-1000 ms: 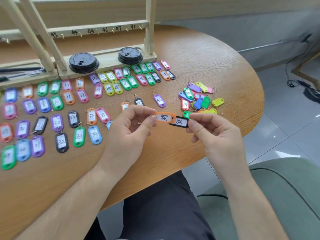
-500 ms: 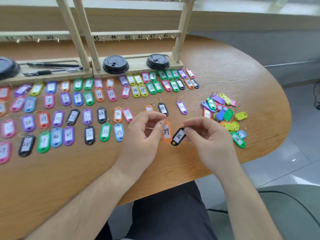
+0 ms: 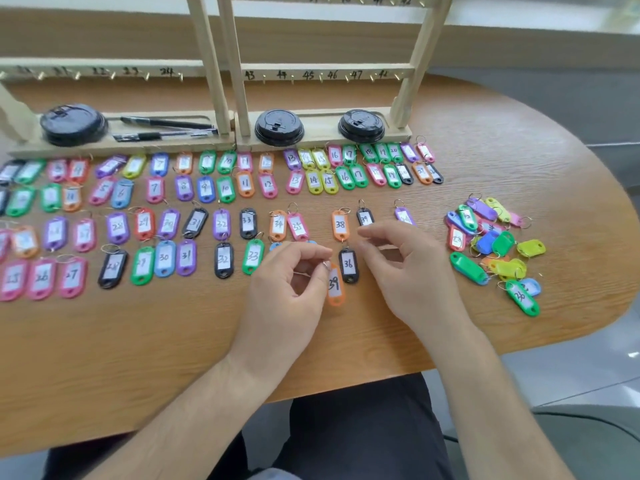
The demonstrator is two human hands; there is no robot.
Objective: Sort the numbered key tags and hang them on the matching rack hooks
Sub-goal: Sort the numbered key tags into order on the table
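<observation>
Over the tabletop, my left hand pinches orange tag 39 by its ring; right hand is loose, empty, beside black tag 36.

Desk is warm brown wood with a strong wavy grain. The rack is pale bare wood with black handwritten numbers over gold-coloured hooks, and the cup lids and pens on its base are black. Every tag has a white paper insert with a scribbled black number, and the shells come in pink, purple, blue, green, orange, yellow and black: there's the orange 39 tag, black 36 tag, orange 38 tag and green 33 tag, while the loose pile is mostly lime yellow, green and blue with bits of purple, pink and red.
</observation>
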